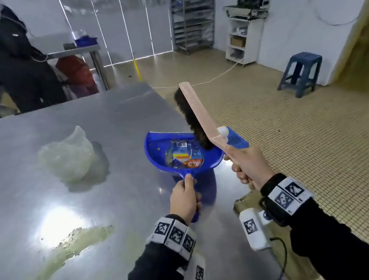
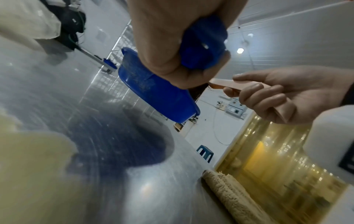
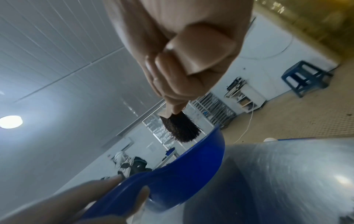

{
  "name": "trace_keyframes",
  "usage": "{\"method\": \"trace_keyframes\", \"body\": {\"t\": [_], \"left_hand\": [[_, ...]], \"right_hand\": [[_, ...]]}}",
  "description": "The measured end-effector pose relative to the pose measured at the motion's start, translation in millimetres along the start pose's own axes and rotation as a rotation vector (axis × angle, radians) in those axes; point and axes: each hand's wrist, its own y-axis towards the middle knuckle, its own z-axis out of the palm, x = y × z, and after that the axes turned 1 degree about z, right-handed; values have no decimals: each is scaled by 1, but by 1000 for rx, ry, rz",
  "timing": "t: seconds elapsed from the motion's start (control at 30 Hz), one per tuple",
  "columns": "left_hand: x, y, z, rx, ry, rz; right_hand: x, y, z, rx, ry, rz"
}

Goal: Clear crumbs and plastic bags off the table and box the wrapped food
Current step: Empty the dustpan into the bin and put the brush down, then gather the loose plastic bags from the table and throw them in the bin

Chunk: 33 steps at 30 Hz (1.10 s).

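The left hand (image 1: 185,199) grips the blue dustpan (image 1: 179,155), wrappers inside, raised above the steel table (image 1: 23,168); the right hand (image 1: 248,168) is curled round the brush (image 1: 195,118). Tipping the pan risks spilling them. The crumpled plastic bag (image 1: 68,158) remains on the table.

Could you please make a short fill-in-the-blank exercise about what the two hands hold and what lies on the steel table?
1. The left hand grips the handle of the blue ____.
2. The right hand holds a brush whose bristles are ____ in colour.
3. A crumpled clear plastic bag lies on the steel ____.
4. On the floor by the far wall stands a blue ____.

Missing words: dustpan; dark brown; table; stool
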Motion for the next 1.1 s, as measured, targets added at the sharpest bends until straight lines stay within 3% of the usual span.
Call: {"method": "trace_keyframes", "body": {"t": [0.27,0.63,0.83,0.9,1.1], "left_hand": [[12,24,48,-214,-123,-75],[18,44,74,-268,-162,-95],[15,47,64,-189,-147,-174],[11,46,55,-145,-35,-160],[-4,18,12,-94,925,109]], "right_hand": [[-13,52,1,195,-130,36],[-15,68,14,344,-159,101],[-14,66,17,350,-226,153],[-12,66,17,340,-319,100],[-7,39,19,78,-1004,-490]]}}
